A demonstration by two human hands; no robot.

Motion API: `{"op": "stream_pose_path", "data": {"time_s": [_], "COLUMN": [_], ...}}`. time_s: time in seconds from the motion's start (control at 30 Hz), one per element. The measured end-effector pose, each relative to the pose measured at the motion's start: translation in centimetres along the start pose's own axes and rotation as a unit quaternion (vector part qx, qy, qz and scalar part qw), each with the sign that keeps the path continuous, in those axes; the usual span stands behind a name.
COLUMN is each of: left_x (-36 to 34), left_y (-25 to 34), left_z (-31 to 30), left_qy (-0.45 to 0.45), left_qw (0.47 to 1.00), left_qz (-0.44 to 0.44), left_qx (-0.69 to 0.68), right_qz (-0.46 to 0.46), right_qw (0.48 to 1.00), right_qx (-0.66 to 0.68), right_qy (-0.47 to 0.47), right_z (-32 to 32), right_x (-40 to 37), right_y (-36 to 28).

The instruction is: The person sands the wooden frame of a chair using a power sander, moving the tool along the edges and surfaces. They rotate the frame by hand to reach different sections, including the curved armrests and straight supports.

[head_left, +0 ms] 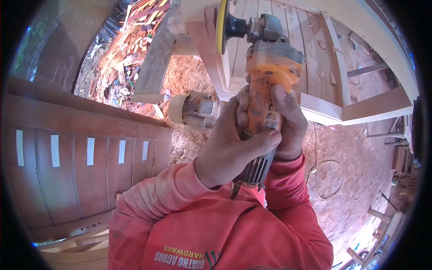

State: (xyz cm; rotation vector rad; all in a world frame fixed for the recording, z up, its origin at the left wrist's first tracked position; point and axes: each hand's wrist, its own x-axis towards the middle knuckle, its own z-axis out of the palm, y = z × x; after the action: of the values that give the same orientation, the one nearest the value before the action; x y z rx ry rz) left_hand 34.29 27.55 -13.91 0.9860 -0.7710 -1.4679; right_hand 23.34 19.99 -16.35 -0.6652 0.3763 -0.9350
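An orange and grey angle grinder (265, 76) is held up in front of my chest, its vented dark end toward me. A round black pad with a yellow rim (222, 28) sits on its head and faces left, beside a pale wooden frame (204, 49). My left hand (227, 146) and my right hand (290, 121) are both wrapped round the grinder's body, close together. The thumbs lie over its top side. Parts of the fingers are hidden behind the tool.
A slatted wooden panel (72, 166) stands at the left. An electric motor (198, 110) is on the sawdust-covered ground near the centre. Wood scraps (144, 22) are heaped at the upper left. A looped cord (326, 180) lies on the ground at the right.
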Motion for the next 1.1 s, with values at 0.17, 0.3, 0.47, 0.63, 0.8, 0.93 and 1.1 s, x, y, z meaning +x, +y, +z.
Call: {"op": "stream_pose_path", "data": {"time_s": [0.17, 0.3, 0.47, 0.63, 0.8, 0.93, 1.1], "left_x": [0.6, 0.2, 0.0, 0.0, 0.2, 0.3, 0.4], "left_y": [-0.8, 0.3, -0.1, -0.4, 0.0, -0.7, 0.0], "left_z": [0.1, 0.7, 0.1, -0.1, 0.5, 0.1, 0.5], "left_qy": [-0.011, 0.002, 0.003, -0.006, 0.003, 0.012, 0.006], "left_qw": [1.000, 1.000, 1.000, 1.000, 1.000, 1.000, 1.000], "left_qz": [0.026, 0.003, 0.009, -0.014, -0.002, -0.012, -0.025], "left_qx": [0.001, 0.004, 0.009, -0.002, 0.008, -0.008, -0.004], "right_qz": [-0.028, -0.018, 0.002, 0.000, -0.010, 0.008, 0.007], "right_qw": [0.998, 0.997, 0.998, 1.000, 1.000, 0.999, 0.999], "right_qx": [0.041, 0.039, 0.033, 0.015, 0.016, 0.012, 0.021], "right_qy": [-0.028, -0.059, -0.046, -0.023, -0.023, -0.042, -0.039], "right_z": [-0.4, -0.8, -0.9, -0.6, -1.1, -0.7, -1.2], "right_x": [0.1, 0.5, 0.2, -0.1, 0.1, 0.1, 0.2], "right_y": [0.0, -0.2, 0.2, -0.2, -0.6, -0.7, -0.5]}}
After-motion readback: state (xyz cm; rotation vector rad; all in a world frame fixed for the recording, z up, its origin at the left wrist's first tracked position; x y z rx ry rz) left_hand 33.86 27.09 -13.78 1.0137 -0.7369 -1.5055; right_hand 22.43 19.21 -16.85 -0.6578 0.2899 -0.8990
